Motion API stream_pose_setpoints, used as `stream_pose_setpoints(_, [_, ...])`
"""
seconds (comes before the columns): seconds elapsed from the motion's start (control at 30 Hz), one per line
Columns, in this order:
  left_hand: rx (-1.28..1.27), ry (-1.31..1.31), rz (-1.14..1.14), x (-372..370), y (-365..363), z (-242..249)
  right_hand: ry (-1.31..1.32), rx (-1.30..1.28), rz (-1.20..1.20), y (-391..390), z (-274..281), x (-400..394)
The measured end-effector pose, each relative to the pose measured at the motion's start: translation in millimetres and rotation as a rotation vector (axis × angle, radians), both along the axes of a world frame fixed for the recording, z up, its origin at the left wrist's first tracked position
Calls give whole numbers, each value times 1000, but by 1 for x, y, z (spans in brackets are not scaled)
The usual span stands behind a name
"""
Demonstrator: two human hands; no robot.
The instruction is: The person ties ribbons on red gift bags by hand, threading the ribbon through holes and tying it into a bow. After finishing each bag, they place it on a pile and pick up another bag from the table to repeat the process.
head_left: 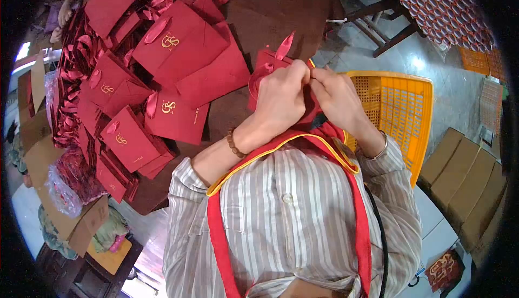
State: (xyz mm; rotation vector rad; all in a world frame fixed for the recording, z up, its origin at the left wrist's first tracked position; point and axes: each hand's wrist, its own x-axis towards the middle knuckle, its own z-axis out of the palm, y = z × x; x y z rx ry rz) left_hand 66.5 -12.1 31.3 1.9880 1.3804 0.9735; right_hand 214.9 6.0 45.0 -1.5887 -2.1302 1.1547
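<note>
A dark red paper gift bag point(263, 60) with a shiny red ribbon point(285, 47) is in front of my chest, at the edge of the brown table point(246, 6). My left hand point(282, 95) lies over it, fingers curled closed on the bag and hiding much of it. Right beside, my right hand point(341, 95) is pinched closed, its fingertips meeting those of the left. What sits between these fingertips is too small to make out. Below both hands is my red apron point(308, 130) with yellow trim.
Many red gift bags point(189, 54) with gold print and ribbons are heaped on the table's left. A yellow plastic crate point(421, 119) stands at right, with cardboard boxes point(465, 173) beyond. Another person's hand point(65, 15) shows at upper left. A patterned-top table point(438, 6) is at upper right.
</note>
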Motion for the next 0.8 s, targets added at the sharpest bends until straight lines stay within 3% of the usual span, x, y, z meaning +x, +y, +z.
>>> stream_pose_setpoints(0.1, [-143, -110, 10, -1, 2, 0, 62, -30, -32, -1, 4, -3])
stream_pose_setpoints(0.2, [206, 109, -42, 2, -1, -3, 165, 92, -53, -3, -4, -3])
stream_pose_setpoints(0.27, [242, 110, -56, 3, -1, -3, 221, 246, -60, -4, -7, -3])
stream_pose_setpoints(0.33, [281, 114, -63, 3, 1, -2, 182, 159, -42, -3, 0, -1])
stream_pose_setpoints(0.4, [18, -82, -22, 1, 3, -1, 145, 75, -23, -3, 2, -1])
stream_pose_setpoints(0.5, [-104, -120, 13, -3, 4, 3, 158, 98, -61, -4, 1, -3])
stream_pose_setpoints(0.57, [-71, -104, -3, -1, 3, 3, 102, 74, -5, -4, 2, -2])
stream_pose_setpoints(0.6, [64, -14, -19, 1, 3, 1, 102, 76, -10, -5, -2, -3])
stream_pose_setpoints(0.67, [243, 127, -53, 4, 0, 0, 215, 332, -61, -9, -14, -5])
stream_pose_setpoints(0.77, [141, 40, -43, 2, 2, -1, 160, 245, -31, -10, -8, -4])
stream_pose_setpoints(0.8, [-72, -64, -7, -2, 4, 2, 44, 92, 37, -8, -4, 0])
